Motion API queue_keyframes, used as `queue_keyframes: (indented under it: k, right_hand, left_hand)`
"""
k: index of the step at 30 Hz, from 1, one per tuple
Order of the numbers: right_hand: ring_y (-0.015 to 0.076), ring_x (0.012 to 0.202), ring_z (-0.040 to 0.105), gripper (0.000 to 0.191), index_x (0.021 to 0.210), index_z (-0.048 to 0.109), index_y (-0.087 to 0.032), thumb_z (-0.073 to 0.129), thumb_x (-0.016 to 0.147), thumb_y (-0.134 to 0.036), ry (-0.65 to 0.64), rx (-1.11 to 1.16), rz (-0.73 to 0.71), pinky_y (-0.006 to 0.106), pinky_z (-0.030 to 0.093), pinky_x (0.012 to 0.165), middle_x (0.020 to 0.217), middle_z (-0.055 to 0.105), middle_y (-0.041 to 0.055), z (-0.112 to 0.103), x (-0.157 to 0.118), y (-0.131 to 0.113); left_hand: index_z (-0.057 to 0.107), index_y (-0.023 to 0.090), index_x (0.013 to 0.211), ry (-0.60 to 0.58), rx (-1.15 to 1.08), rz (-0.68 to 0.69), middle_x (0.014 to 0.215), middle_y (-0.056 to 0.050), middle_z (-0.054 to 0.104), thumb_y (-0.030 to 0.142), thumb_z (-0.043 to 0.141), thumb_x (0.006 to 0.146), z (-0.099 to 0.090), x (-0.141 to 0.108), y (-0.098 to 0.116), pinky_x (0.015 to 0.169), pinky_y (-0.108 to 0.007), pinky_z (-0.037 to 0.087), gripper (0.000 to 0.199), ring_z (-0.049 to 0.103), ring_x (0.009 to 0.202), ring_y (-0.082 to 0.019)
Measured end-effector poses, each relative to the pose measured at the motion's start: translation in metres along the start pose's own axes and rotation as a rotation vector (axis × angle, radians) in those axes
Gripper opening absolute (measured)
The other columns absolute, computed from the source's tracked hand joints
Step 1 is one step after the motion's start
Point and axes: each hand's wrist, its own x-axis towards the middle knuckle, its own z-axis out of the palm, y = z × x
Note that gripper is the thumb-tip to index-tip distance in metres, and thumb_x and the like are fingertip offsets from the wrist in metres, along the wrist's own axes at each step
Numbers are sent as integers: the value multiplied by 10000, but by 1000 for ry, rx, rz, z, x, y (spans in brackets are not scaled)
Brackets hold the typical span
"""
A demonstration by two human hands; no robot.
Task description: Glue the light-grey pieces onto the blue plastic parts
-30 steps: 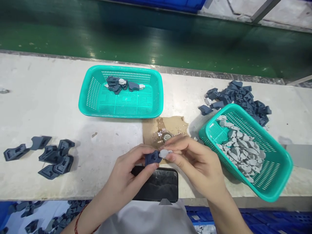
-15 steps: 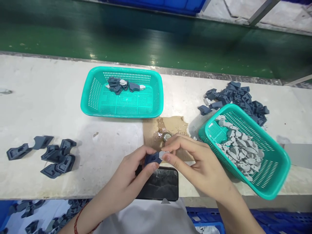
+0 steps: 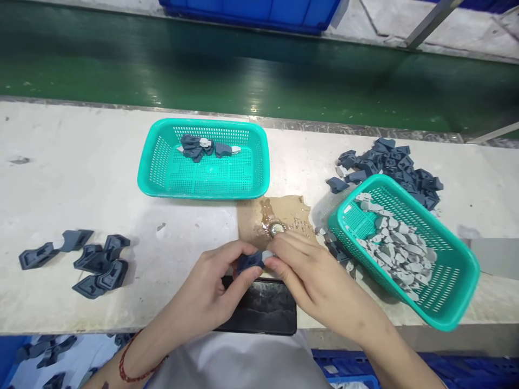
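My left hand (image 3: 221, 281) is closed on a dark blue-grey part (image 3: 248, 262), thumb in front and fingers behind. My right hand (image 3: 308, 270) pinches a small light grey piece (image 3: 266, 256) against the right end of that part. Both hands are over a black phone (image 3: 263, 308) at the table's front edge. Just behind them, a small round metal item (image 3: 277, 229) rests on wet brown cardboard (image 3: 253, 219). A green basket (image 3: 203, 192) beyond holds several dark parts with light pieces.
On the right, a green basket (image 3: 454, 319) holds many light grey pieces. Behind it lies a heap of dark parts (image 3: 405, 167). Several dark parts (image 3: 91, 259) lie at the left. A green belt (image 3: 243, 81) runs along the back; a blue crate (image 3: 251, 13) stands beyond.
The view has shifted slightly. My right hand's fingers have closed in lower around the light piece, covering more of it. My left hand still holds the dark part.
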Motion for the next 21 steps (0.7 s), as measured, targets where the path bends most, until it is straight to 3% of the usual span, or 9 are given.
queue_keyframes:
  k: [5,11,14,16,17,19,20,21]
  right_hand:
    - [185,770,560,244,842,499,-202,413,1070,-179,7,-1,11,294,404,662,802,559,17,-5,-4,-6]
    - [207,803,597,255,866,560,-182,410,1072,-200,-19,-38,76,317,439,674,846,608,48,-1,-9,-4]
    - [190,810,621,305,842,591,-202,442,1078,-326,-61,108,63,300,469,691,849,625,31,-13,-13,5]
    - [187,799,636,343,827,613,-224,455,1066,-413,55,136,117,296,480,694,835,644,22,-28,-18,17]
    - [198,799,645,345,841,628,-233,457,1057,-441,164,78,203,306,483,696,846,663,29,-37,-21,26]
    - [250,844,670,317,938,654,-236,468,1025,-478,390,-175,487,353,496,716,945,710,76,-54,-26,47]
    - [280,861,677,326,1043,656,-227,473,1005,-494,437,-327,673,378,502,710,1030,718,112,-61,-29,59]
    - [306,868,686,379,1139,639,-218,457,991,-516,403,-455,840,400,509,697,1094,714,143,-67,-30,71]
  left_hand:
    - [615,220,1098,15,99,137,846,4,679,338,542,1009,-3,1,-1,527,-196,456,164,596,672,-132]
    - [588,217,1156,-39,299,340,1078,-31,752,191,532,1008,-7,4,6,824,-215,548,160,721,958,-159]
    - [617,228,1154,-85,316,378,1093,-22,758,187,559,994,-16,7,16,817,-206,559,175,728,947,-150]
    - [650,267,1163,17,314,386,1066,2,758,209,600,977,-27,12,20,749,-199,561,201,720,883,-142]
    - [671,285,1162,129,338,388,1050,8,758,228,626,964,-34,15,21,719,-208,559,210,711,847,-145]
    - [697,287,1184,417,439,366,1072,-9,760,274,659,943,-48,24,20,710,-255,565,244,699,788,-165]
    - [697,272,1214,539,510,338,1123,-30,760,299,666,934,-56,29,18,727,-288,575,283,703,775,-180]
    - [682,253,1263,615,587,306,1197,-55,752,320,663,930,-62,33,17,766,-326,588,340,719,799,-203]
